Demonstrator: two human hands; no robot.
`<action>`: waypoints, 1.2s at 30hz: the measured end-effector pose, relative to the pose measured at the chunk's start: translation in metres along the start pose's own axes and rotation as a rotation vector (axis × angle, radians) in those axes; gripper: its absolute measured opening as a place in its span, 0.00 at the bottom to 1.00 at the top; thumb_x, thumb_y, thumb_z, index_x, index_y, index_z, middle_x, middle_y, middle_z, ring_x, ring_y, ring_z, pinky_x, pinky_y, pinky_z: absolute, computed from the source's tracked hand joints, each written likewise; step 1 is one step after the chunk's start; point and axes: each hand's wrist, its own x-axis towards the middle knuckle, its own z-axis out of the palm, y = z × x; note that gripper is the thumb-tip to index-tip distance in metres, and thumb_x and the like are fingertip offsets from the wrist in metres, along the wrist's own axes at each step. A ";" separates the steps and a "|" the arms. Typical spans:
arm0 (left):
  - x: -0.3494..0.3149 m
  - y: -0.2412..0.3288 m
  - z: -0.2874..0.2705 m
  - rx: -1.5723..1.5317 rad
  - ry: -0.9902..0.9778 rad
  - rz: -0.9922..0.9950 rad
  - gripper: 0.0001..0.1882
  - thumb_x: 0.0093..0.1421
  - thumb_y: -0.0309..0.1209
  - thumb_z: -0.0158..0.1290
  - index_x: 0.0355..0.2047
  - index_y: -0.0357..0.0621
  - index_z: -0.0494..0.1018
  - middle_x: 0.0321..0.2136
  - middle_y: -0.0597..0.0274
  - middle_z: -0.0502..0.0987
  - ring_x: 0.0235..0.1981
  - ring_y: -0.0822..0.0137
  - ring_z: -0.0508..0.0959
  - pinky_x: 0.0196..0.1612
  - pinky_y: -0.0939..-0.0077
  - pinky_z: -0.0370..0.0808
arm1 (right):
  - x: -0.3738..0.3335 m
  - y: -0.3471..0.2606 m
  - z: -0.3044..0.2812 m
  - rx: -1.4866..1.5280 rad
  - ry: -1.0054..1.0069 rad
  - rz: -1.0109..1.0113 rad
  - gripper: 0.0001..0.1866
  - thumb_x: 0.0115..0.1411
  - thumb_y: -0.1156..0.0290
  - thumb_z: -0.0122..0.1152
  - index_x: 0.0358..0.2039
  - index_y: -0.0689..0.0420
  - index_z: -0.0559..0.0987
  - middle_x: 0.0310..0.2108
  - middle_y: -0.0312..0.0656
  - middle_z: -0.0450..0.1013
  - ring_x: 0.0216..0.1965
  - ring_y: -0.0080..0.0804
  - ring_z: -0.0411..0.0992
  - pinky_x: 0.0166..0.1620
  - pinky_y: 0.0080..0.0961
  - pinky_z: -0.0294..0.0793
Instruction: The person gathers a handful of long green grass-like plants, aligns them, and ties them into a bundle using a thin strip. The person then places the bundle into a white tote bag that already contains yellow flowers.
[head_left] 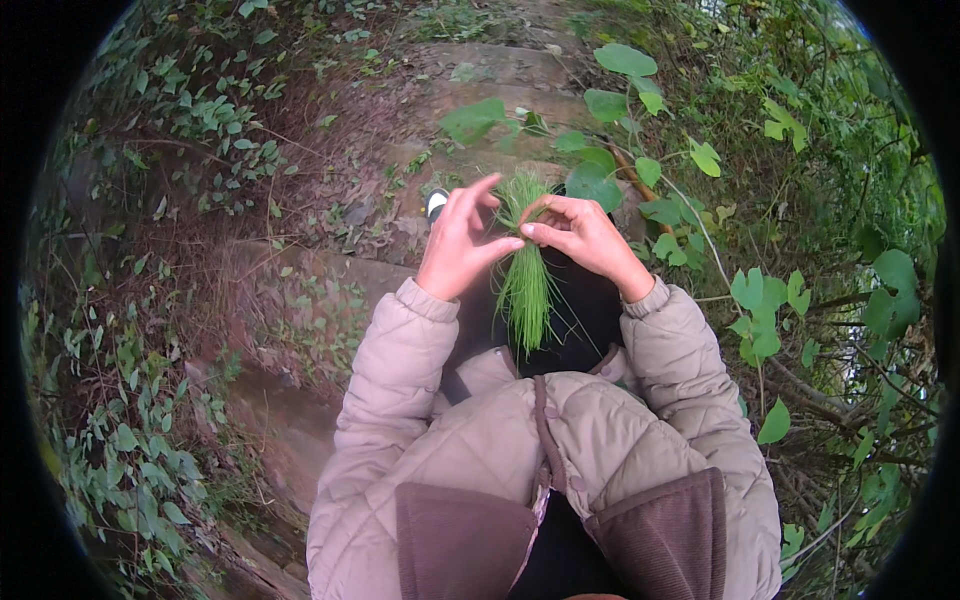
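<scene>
A bundle of thin green grass [527,300] hangs in front of my body, gathered narrow at its upper part. Its long blades droop below, and a shorter tuft fans out above. My right hand [588,238] pinches the narrow part from the right, with thumb and curled fingers at it. On the other side, my left hand [462,238] has its fingers stretched upward and apart from the thumb. The left thumb tip reaches the gathered part and seems to touch it. Any tie around the bundle is too small to make out.
Stone or earthen steps [490,70] run ahead, with leaf litter beside them. A vine with broad green leaves [594,185] reaches in close beyond my right hand. Leafy shrubs [130,450] border the left side. A black and white shoe [437,204] shows beyond my left hand.
</scene>
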 end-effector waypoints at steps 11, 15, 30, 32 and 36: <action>-0.005 -0.020 0.013 -0.136 -0.056 -0.060 0.09 0.55 0.30 0.58 0.33 0.36 0.79 0.24 0.63 0.77 0.27 0.74 0.74 0.31 0.80 0.69 | 0.005 0.010 0.001 0.119 0.027 -0.004 0.08 0.54 0.75 0.64 0.30 0.62 0.74 0.25 0.33 0.73 0.27 0.14 0.69 0.31 0.14 0.69; -0.005 -0.022 0.014 -0.095 -0.015 -0.097 0.10 0.57 0.31 0.57 0.31 0.35 0.78 0.24 0.65 0.77 0.27 0.78 0.73 0.31 0.82 0.69 | 0.003 0.010 0.008 0.019 0.069 -0.104 0.08 0.51 0.78 0.65 0.29 0.62 0.73 0.25 0.35 0.72 0.26 0.16 0.70 0.29 0.14 0.70; 0.011 -0.013 0.001 -0.007 -0.179 -0.134 0.10 0.55 0.31 0.58 0.31 0.35 0.76 0.21 0.65 0.75 0.23 0.78 0.72 0.28 0.81 0.68 | 0.000 0.011 0.022 -0.515 0.333 -0.533 0.13 0.48 0.79 0.64 0.36 0.57 0.79 0.28 0.40 0.73 0.29 0.34 0.72 0.33 0.26 0.73; 0.013 -0.007 -0.002 0.040 -0.187 -0.087 0.09 0.54 0.31 0.57 0.30 0.36 0.76 0.24 0.57 0.75 0.27 0.63 0.75 0.31 0.72 0.71 | 0.000 0.012 0.022 -0.513 0.333 -0.544 0.12 0.48 0.78 0.64 0.36 0.57 0.79 0.29 0.41 0.74 0.31 0.36 0.72 0.35 0.28 0.73; 0.010 -0.001 0.004 0.096 -0.070 0.136 0.07 0.51 0.26 0.58 0.30 0.37 0.76 0.24 0.54 0.73 0.27 0.55 0.75 0.31 0.67 0.71 | 0.000 0.011 0.020 -0.453 0.411 -0.547 0.12 0.47 0.78 0.64 0.35 0.57 0.79 0.30 0.40 0.74 0.33 0.37 0.72 0.36 0.28 0.72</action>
